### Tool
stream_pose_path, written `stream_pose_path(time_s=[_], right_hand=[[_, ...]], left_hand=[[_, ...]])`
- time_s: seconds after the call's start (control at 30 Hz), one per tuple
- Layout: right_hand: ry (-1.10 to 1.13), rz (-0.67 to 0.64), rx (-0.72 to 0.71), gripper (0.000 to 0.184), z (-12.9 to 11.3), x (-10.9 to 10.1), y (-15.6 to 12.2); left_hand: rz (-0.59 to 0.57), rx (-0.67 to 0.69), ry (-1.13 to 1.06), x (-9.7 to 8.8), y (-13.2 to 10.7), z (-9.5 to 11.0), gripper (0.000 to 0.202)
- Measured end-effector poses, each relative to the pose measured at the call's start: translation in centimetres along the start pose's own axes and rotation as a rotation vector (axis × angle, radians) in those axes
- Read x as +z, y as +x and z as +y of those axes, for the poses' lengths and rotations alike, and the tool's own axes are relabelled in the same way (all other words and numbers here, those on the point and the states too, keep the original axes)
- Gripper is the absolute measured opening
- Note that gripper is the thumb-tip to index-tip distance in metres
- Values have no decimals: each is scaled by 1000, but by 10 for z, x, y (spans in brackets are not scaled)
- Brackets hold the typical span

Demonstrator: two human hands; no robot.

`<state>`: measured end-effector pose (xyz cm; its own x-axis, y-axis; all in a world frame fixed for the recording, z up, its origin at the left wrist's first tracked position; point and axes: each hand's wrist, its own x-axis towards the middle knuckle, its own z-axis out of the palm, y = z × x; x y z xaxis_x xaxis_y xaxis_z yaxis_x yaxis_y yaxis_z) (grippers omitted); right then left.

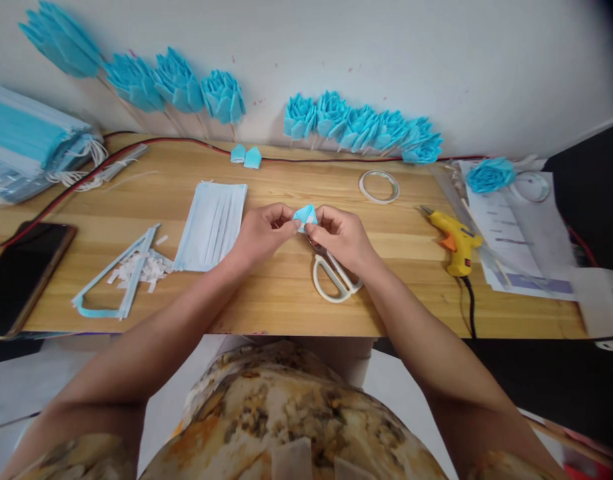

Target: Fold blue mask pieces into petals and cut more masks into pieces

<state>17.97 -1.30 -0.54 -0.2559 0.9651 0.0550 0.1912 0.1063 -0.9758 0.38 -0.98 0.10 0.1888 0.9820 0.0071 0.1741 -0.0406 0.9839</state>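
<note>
Folded piece (305, 213) points toward the wall (311, 47), long axis unclear.

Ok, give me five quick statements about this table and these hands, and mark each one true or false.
1. The left hand and right hand both hold a folded blue piece. True.
2. The scissors are gripped in the left hand. False: the scissors lie on the table, partly hidden by the right hand.
3. The yellow glue gun lies right of the scissors. True.
4. The phone is at the table's right end. False: the phone is at the left end.
5. Two loose blue pieces lie side by side beyond the left hand. True.
</note>
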Motion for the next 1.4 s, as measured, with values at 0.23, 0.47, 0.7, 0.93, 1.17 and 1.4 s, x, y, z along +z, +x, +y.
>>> stream_pose_path(time_s=[0.23, 0.47, 0.7, 0.93, 1.17, 1.4], right_hand=[[60, -8, 25, 15, -3, -1, 0], [83, -75, 78, 15, -2, -12, 2], [93, -25, 69, 18, -6, -14, 1], [114, -64, 64, 19, -2, -12, 2], [96, -44, 51, 18, -2, -10, 2], [86, -77, 75, 27, -1, -10, 1]], left_hand=[[10, -23, -48, 0, 0, 3, 16], [-35, -7, 20, -4, 0, 5, 14], [-41, 50, 92, -6, 0, 5, 19], [14, 5, -71, -8, 2, 4, 25], [-98, -66, -100, -3, 0, 7, 27], [-88, -102, -70, -3, -2, 5, 31]])
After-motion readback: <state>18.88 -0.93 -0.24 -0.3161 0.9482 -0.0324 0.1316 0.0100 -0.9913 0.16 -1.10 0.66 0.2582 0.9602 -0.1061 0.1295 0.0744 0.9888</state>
